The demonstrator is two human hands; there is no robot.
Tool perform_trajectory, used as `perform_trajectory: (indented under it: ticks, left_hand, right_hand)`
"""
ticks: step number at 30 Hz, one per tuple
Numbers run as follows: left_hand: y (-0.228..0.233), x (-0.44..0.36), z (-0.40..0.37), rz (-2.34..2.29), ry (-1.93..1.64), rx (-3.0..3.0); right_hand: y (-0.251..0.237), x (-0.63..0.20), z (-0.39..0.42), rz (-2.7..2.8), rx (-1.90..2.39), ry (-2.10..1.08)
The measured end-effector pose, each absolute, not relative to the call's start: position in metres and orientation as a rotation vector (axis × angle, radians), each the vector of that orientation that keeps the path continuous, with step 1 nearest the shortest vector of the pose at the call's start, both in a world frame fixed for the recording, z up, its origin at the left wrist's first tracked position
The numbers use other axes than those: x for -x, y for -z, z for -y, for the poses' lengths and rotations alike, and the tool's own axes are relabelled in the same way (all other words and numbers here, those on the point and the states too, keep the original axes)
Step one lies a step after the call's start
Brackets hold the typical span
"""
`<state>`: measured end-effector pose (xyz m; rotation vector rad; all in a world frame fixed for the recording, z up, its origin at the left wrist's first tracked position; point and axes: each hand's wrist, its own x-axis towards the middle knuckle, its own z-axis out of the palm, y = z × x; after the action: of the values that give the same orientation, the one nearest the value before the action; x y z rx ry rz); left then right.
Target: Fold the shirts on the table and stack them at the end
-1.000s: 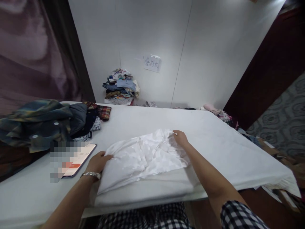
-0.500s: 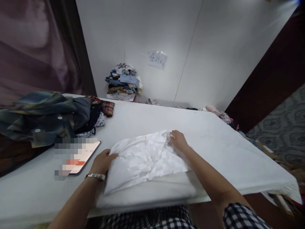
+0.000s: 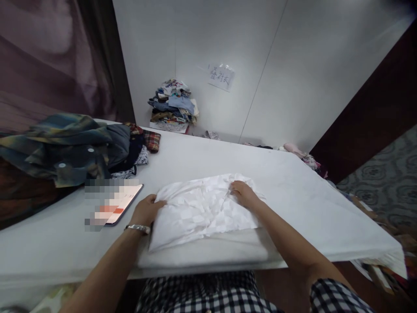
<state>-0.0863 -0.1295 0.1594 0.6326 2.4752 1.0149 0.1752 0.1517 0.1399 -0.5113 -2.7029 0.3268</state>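
Note:
A folded white garment [image 3: 192, 213] with a faint check pattern lies rumpled near the front of the table. Beneath it is a thick whitish padded layer [image 3: 208, 250], part of which sticks out toward me. My left hand [image 3: 150, 211] grips the garment's left edge, thumb on top and the other fingers partly hidden. On its upper right, my right hand [image 3: 244, 193] has its fingers curled into the cloth. Creases run across the middle of the garment between both hands.
A lit phone [image 3: 122, 204] lies left of my left hand. Plaid and dark clothes [image 3: 74, 148] are heaped at the left. Beyond the white table [image 3: 276, 174], a tall clothes pile [image 3: 176, 106] stands against the wall, near a handwritten sign [image 3: 221, 77]. More clothes [image 3: 302, 156] lie behind the far right.
My right hand has shifted slightly over the garment, and cloth now shows beyond its fingers at the upper right. The left hand keeps its hold. The whole view has tilted a little.

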Motion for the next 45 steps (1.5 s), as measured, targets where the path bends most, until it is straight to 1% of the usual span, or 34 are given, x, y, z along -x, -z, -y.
perform_trajectory:
  ticks: [5, 13, 16, 18, 21, 25, 27, 28, 31, 33, 35, 37, 39, 42, 45]
  left_hand:
    - [-0.158, 0.087, 0.129, -2.497, -1.046, -0.645]
    - [-0.155, 0.085, 0.130, -2.492, -1.095, -0.629]
    - [-0.155, 0.085, 0.130, -2.494, -1.092, -0.638]
    - [-0.156, 0.084, 0.130, -2.505, -1.084, -0.639]
    - [-0.159, 0.082, 0.130, -2.509, -1.082, -0.617]
    - [-0.172, 0.081, 0.131, -2.486, -1.084, -0.583]
    - [-0.184, 0.081, 0.129, -2.455, -1.094, -0.575]
    - [-0.192, 0.080, 0.126, -2.422, -1.113, -0.565]
    - [-0.222, 0.067, 0.104, -2.309, -1.188, -0.572]
    - [-0.242, 0.048, 0.076, -2.260, -1.230, -0.663]
    - [-0.257, 0.021, 0.040, -2.164, -1.265, -0.815]
    - [-0.262, -0.005, 0.007, -2.003, -1.286, -0.933]
    - [-0.257, -0.024, -0.015, -1.916, -1.283, -0.998]
    - [-0.232, -0.029, -0.020, -2.003, -1.277, -1.060]
    - [-0.198, -0.016, -0.002, -2.179, -1.236, -1.085]
  right_hand:
    - [-0.138, -0.167, -0.148, 2.783, 0.425, -0.339]
    - [-0.143, -0.179, -0.135, 2.829, 0.532, -0.310]
    - [-0.150, -0.175, -0.118, 2.735, 0.567, -0.310]
    - [-0.151, -0.169, -0.100, 2.681, 0.496, -0.377]
    - [-0.145, -0.161, -0.075, 2.773, 0.340, -0.527]
    - [-0.139, -0.158, -0.062, 2.792, 0.383, -0.609]
    - [-0.143, -0.161, -0.059, 2.638, 0.455, -0.740]
    - [-0.147, -0.164, -0.056, 2.529, 0.502, -0.866]
    - [-0.160, -0.172, -0.043, 2.124, 0.583, -1.451]
    - [-0.166, -0.177, -0.036, 1.830, 0.554, -1.829]
    - [-0.169, -0.182, -0.034, 1.592, 0.526, -2.036]
    - [-0.169, -0.189, -0.041, 1.481, 0.571, -2.079]
    - [-0.167, -0.196, -0.051, 1.489, 0.650, -2.062]
    - [-0.162, -0.210, -0.066, 1.532, 0.704, -2.083]
    - [-0.159, -0.220, -0.072, 1.517, 0.762, -2.112]
